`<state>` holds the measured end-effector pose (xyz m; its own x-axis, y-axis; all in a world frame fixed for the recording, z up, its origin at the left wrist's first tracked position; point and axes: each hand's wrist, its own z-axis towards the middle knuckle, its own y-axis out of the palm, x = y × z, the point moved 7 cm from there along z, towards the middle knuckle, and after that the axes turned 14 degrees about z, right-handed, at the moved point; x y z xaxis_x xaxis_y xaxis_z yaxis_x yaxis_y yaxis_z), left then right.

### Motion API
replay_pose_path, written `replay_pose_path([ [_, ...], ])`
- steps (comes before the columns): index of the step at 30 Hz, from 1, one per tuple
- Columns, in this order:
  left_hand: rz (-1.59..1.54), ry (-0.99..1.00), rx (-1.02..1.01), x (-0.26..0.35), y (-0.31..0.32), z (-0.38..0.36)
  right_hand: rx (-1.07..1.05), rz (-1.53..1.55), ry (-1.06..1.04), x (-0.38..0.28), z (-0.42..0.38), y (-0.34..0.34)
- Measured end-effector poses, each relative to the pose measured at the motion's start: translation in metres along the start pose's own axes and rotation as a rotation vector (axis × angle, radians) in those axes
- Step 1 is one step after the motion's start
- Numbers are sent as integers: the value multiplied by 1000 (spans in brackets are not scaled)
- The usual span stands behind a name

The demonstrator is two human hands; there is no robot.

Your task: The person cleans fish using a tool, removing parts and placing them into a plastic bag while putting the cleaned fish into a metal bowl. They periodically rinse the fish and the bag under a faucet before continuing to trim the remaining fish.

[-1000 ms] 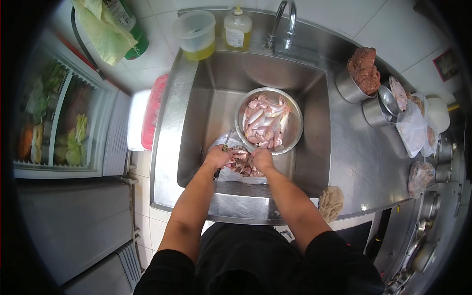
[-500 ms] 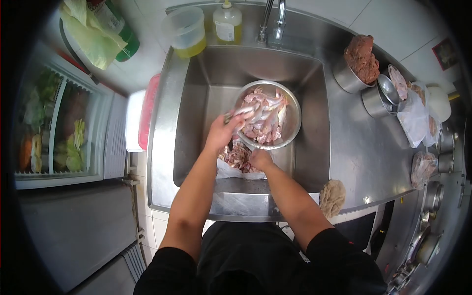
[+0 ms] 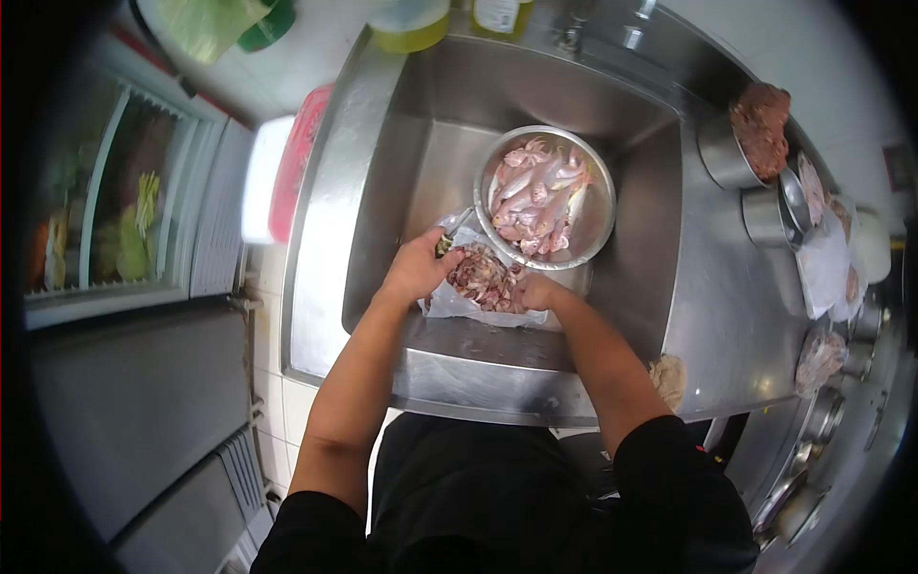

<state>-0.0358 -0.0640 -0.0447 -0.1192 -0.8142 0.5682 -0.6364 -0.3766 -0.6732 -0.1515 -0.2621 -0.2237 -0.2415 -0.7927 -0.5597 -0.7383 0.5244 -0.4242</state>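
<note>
My left hand (image 3: 417, 271) is closed round a small knife (image 3: 444, 245), its dark handle in the fist and a thin metal blade slanting up to the right. This hand is at the left edge of a heap of reddish fish scraps (image 3: 485, 277), which lies on a white plastic bag (image 3: 457, 306) in the sink. At the heap's right edge, my right hand (image 3: 543, 293) has its fingers curled in among the scraps; what they hold is hidden. Just beyond both hands, a round metal bowl (image 3: 604, 215) contains several pale pink fish (image 3: 541, 196).
The steel sink (image 3: 435, 143) has raised walls around the bowl and bag. On the right counter stand a metal pot of minced meat (image 3: 760, 134) and bagged food (image 3: 824, 253). A cloth (image 3: 667, 381) rests on the front edge. A red-lidded box (image 3: 301, 158) sits left.
My left hand has moved down from the bowl's left rim, where it held a fish, to the scraps. That fish is out of the hand. The view has shifted too.
</note>
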Motion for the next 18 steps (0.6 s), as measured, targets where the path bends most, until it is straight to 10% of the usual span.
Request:
replay_pose_path([
  [5, 129, 97, 126, -15, 6, 2, 48, 138, -128, 1, 17, 27],
  [8, 145, 84, 121, -17, 0, -1, -444, -407, -67, 70, 50, 77],
  [13, 148, 64, 204, -22, -6, 0, -92, 697, 559, 130, 39, 70],
  [18, 133, 26, 104, -20, -6, 0, 268, 1289, 559, 85, 13, 50],
])
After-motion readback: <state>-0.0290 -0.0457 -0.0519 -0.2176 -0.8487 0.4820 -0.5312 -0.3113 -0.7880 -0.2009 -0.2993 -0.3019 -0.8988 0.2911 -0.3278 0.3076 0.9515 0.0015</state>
